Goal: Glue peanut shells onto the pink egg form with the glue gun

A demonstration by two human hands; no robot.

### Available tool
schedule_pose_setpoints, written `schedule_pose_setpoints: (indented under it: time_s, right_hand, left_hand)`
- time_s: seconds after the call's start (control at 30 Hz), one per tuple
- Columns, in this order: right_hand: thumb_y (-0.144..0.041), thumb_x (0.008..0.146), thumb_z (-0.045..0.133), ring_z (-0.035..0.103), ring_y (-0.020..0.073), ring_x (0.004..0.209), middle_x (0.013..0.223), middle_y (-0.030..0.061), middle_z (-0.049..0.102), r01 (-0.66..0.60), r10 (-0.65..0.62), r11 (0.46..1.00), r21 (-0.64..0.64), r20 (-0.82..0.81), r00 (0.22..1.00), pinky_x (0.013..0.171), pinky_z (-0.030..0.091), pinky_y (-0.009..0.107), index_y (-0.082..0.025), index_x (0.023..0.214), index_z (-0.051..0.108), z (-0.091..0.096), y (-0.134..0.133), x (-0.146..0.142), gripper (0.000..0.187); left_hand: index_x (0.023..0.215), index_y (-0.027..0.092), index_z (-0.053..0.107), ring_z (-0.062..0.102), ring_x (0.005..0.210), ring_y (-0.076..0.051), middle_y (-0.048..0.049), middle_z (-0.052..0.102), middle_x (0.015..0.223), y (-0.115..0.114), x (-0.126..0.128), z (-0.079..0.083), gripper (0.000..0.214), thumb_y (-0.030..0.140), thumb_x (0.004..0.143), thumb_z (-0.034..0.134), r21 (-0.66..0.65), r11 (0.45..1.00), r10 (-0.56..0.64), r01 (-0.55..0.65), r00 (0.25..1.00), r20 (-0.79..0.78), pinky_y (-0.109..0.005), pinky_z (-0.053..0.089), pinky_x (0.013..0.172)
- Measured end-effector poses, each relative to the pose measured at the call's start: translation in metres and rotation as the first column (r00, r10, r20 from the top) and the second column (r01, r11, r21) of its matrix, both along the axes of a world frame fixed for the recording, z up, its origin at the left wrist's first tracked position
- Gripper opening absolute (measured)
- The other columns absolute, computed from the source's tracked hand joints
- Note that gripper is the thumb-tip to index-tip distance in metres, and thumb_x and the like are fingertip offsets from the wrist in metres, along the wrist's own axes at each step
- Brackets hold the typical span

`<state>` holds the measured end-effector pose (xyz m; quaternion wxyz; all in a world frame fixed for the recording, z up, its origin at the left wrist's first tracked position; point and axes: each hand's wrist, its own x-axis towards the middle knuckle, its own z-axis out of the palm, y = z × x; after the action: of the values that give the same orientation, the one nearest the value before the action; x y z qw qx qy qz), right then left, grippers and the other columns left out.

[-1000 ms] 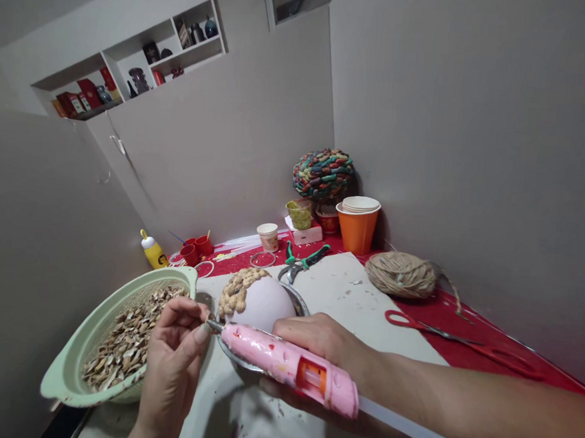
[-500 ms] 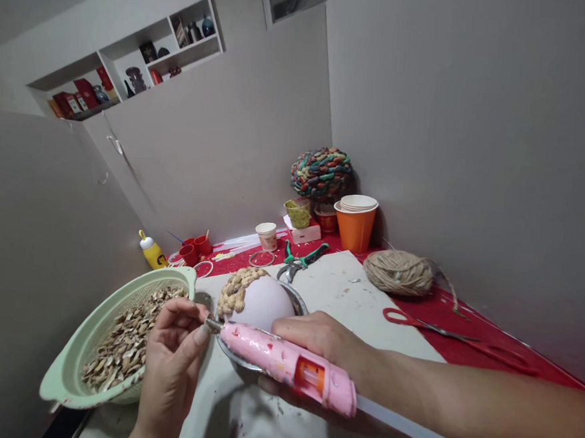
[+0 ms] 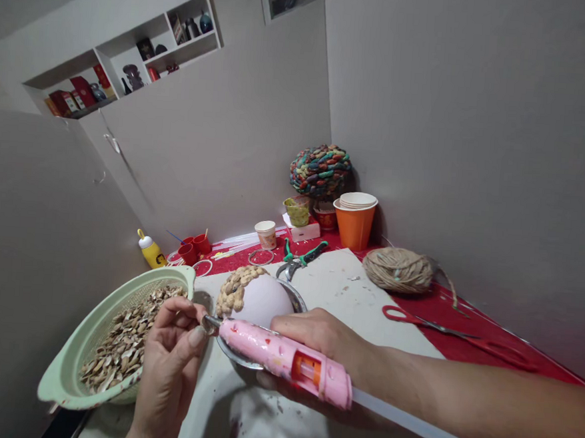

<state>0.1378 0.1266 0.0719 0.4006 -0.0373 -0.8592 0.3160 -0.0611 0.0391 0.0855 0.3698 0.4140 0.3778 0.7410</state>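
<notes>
My right hand (image 3: 317, 337) is wrapped round a pink hot glue gun (image 3: 273, 358), with a long translucent glue stick (image 3: 433, 429) trailing from its back. The gun's metal nozzle (image 3: 212, 321) points left, right at the fingertips of my left hand (image 3: 176, 351). Thumb and fingers there pinch a small piece of nutshell, mostly hidden behind the nozzle. Beyond the gun, a white ball (image 3: 267, 300) sits in a metal bowl (image 3: 297, 300). Tan shell pieces (image 3: 235, 288) cover its upper left side.
A green colander (image 3: 56, 376) of nutshells stands at left. Red-handled scissors (image 3: 445, 330) and a twine ball (image 3: 398, 270) lie at right. Behind are green-handled pruners (image 3: 297, 259), a paper cup (image 3: 266, 234), an orange bucket (image 3: 355, 225) and a multicoloured ball ornament (image 3: 320, 170).
The view has shifted slightly. The nozzle and my left fingertips stay together, and the glue gun has edged a little leftward and up in the picture.
</notes>
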Motion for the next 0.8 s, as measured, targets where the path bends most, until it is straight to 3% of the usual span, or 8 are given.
schedule_pose_setpoints:
  time_s: [0.2, 0.33, 0.6, 0.8]
  right_hand:
    - [-0.034, 0.085, 0.063, 0.036, 0.0037, 0.047, 0.058, -0.0051, 0.045, 0.027, -0.029, 0.993, 0.116, 0.017, 0.999, 0.045, 0.027, 0.017, -0.015, 0.066, 0.049, -0.0088, 0.0036, -0.0018, 0.030]
    - [-0.035, 0.084, 0.063, 0.033, 0.0032, 0.046, 0.055, -0.0063, 0.041, 0.046, -0.050, 0.996, 0.080, 0.040, 0.998, 0.044, 0.024, 0.018, -0.015, 0.065, 0.046, -0.0071, 0.0033, -0.0018, 0.033]
    - [-0.035, 0.088, 0.058, 0.039, 0.0042, 0.052, 0.063, -0.0036, 0.049, 0.004, -0.019, 0.995, 0.101, 0.141, 0.990, 0.048, 0.028, 0.018, -0.014, 0.073, 0.051, -0.0109, 0.0053, -0.0003, 0.027]
    - [-0.036, 0.086, 0.062, 0.038, 0.0043, 0.050, 0.059, -0.0048, 0.047, 0.019, -0.027, 0.997, 0.072, 0.114, 0.993, 0.047, 0.028, 0.018, -0.014, 0.069, 0.051, -0.0110, 0.0052, -0.0009, 0.030]
  left_hand:
    - [0.093, 0.021, 0.068, 0.063, 0.076, -0.010, -0.0016, 0.066, 0.084, -0.0018, -0.0012, 0.0019, 0.032, 0.017, 0.065, 0.085, -0.029, 0.999, -0.033, 0.034, 0.998, 0.056, -0.018, 0.055, 0.073]
    - [0.093, 0.021, 0.068, 0.063, 0.074, -0.009, -0.0016, 0.067, 0.084, -0.0011, -0.0018, 0.0026, 0.035, 0.017, 0.064, 0.086, -0.035, 0.998, -0.051, 0.055, 0.994, 0.095, -0.018, 0.055, 0.073]
    - [0.096, 0.021, 0.069, 0.065, 0.077, -0.010, -0.0018, 0.068, 0.087, -0.0014, -0.0027, 0.0015, 0.037, 0.017, 0.064, 0.086, -0.054, 0.997, -0.042, 0.050, 0.989, 0.142, -0.018, 0.057, 0.074]
    - [0.096, 0.022, 0.068, 0.065, 0.077, -0.010, -0.0018, 0.067, 0.088, 0.0000, -0.0050, 0.0008, 0.036, 0.017, 0.065, 0.085, -0.050, 0.998, -0.039, 0.046, 0.990, 0.135, -0.019, 0.057, 0.074]
